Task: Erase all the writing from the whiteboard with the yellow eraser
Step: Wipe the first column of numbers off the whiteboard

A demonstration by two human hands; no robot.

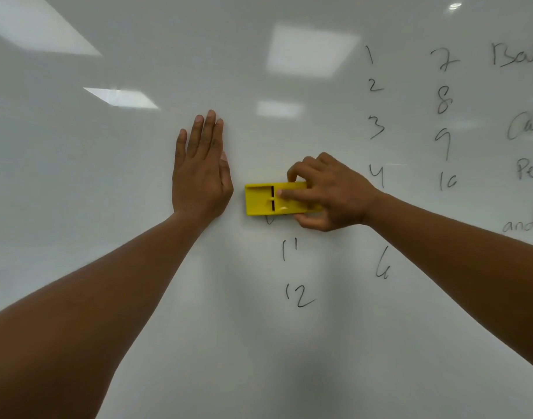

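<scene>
The left hand (200, 176) lies flat on the glossy white whiteboard (108, 207), fingers straight and close together, pointing up, forearm stretched out from lower left. Just beside it, the right hand (328, 193) grips the flat rectangular yellow plastic eraser (260, 199) against the board, fingers curled over its top edge, thumb under it, forefinger laid along its back. Black handwritten numbers (298, 294) and words (519, 225) stand below and right of the eraser.
</scene>
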